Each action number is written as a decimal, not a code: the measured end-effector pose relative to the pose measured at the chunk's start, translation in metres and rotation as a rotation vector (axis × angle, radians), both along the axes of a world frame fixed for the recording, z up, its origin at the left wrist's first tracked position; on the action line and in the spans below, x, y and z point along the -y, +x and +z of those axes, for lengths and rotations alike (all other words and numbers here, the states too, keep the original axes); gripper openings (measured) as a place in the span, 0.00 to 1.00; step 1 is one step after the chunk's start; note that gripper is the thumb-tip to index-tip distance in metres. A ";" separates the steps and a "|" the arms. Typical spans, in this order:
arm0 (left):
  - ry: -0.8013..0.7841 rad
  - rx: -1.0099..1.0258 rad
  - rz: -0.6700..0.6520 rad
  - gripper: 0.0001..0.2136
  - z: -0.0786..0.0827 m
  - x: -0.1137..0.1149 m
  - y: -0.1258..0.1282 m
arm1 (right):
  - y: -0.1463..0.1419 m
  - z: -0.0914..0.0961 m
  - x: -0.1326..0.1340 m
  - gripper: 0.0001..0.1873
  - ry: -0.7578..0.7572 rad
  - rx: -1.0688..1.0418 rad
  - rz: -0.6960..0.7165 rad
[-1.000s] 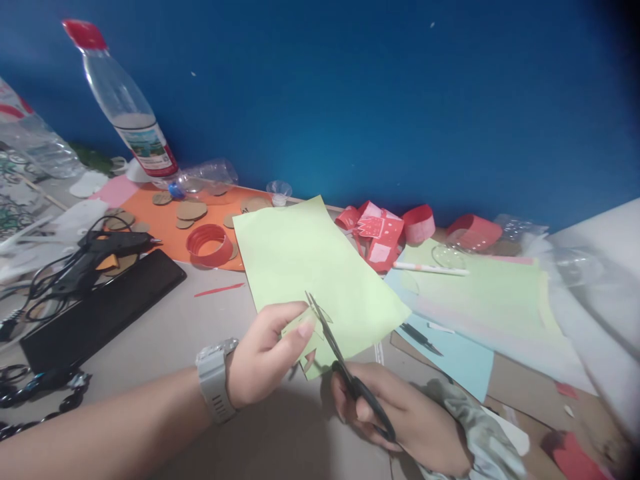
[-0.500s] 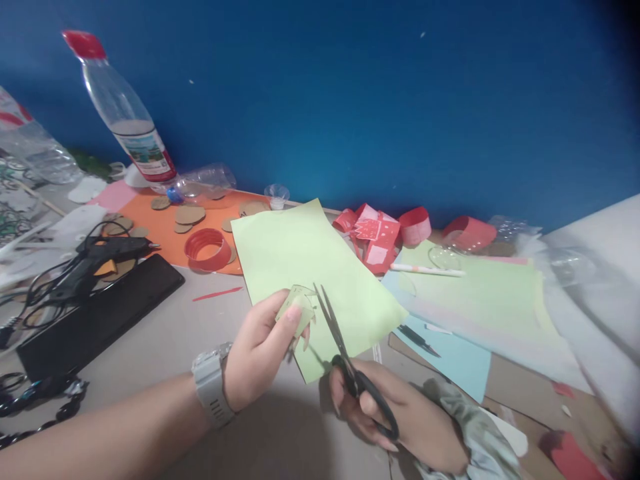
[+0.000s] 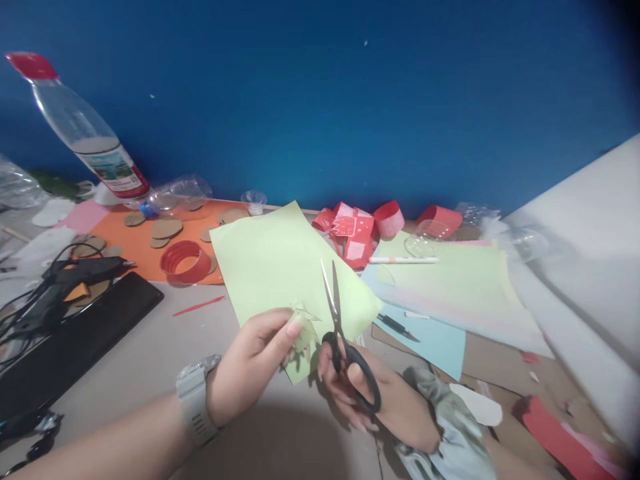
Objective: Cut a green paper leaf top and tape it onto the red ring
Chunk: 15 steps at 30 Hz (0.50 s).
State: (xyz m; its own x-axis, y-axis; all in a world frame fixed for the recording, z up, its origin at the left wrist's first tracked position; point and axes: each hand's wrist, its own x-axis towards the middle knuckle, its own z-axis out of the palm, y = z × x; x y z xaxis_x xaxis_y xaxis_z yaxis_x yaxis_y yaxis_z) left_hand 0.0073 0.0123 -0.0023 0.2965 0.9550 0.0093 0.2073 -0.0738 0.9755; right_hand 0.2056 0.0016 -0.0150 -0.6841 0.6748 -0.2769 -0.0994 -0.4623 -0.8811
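Observation:
Between the thumb and fingers of my left hand (image 3: pixel 255 360) is a small cut piece of green paper (image 3: pixel 304 331), with drawn lines on it. Black-handled scissors (image 3: pixel 334 300) sit in my right hand (image 3: pixel 357 387), fingers through the loops; the blades point up and stand slightly apart. They are just right of the small piece and not touching it. Beneath both hands lies a large light-green sheet (image 3: pixel 265 260). My left wrist wears a grey watch (image 3: pixel 197 400).
A tall bottle with a red cap (image 3: pixel 85 133) stands at the left, by an orange sheet (image 3: pixel 140 250) with cardboard discs. Left too are a glue gun (image 3: pixel 75 287) and a black slab (image 3: pixel 95 347). Red paper shapes (image 3: pixel 355 230), a craft knife (image 3: pixel 397 327) and a blue sheet (image 3: pixel 445 353) lie right.
The view has turned right, so the things on the table have shifted left. The small green piece has been turned in my left hand, and the scissors now point more upright.

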 end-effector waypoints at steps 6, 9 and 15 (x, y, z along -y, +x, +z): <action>0.035 -0.025 -0.077 0.11 0.003 -0.003 0.002 | -0.005 0.002 -0.001 0.19 -0.008 0.080 -0.104; -0.003 -0.069 -0.149 0.13 0.002 -0.004 0.003 | -0.008 0.004 -0.002 0.15 0.032 0.096 -0.213; -0.081 -0.058 -0.159 0.15 -0.004 -0.003 0.001 | -0.009 0.007 -0.003 0.13 0.042 0.107 -0.263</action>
